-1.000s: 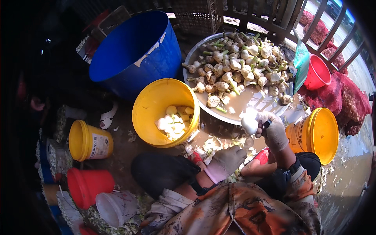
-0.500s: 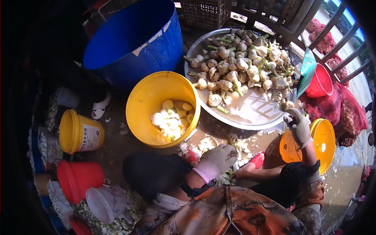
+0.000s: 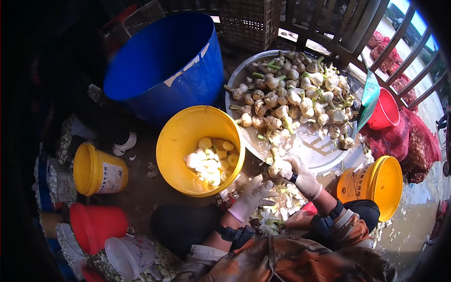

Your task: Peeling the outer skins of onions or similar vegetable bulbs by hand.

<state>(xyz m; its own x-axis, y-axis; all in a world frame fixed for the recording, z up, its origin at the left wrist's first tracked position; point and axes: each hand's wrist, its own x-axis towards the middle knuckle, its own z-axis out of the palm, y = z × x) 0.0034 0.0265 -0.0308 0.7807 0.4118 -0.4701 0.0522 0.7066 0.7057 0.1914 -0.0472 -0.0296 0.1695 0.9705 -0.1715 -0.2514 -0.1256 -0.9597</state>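
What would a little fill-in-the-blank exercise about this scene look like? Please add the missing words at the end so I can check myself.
1. The person's left hand and right hand both wear ____.
2. A garlic bulb with its stem on is held in the person's ____ hand.
3. The pale bulbs lie inside a bucket coloured ____.
4. The largest tub is coloured ____.

Missing words: gloves; right; yellow; blue.

From afar, through the head view, I saw the right hand (image 3: 304,181) gripping a garlic bulb (image 3: 279,168) by the metal basin (image 3: 324,152); the left hand (image 3: 251,198), loosely spread, hung near a yellow bucket (image 3: 171,150).
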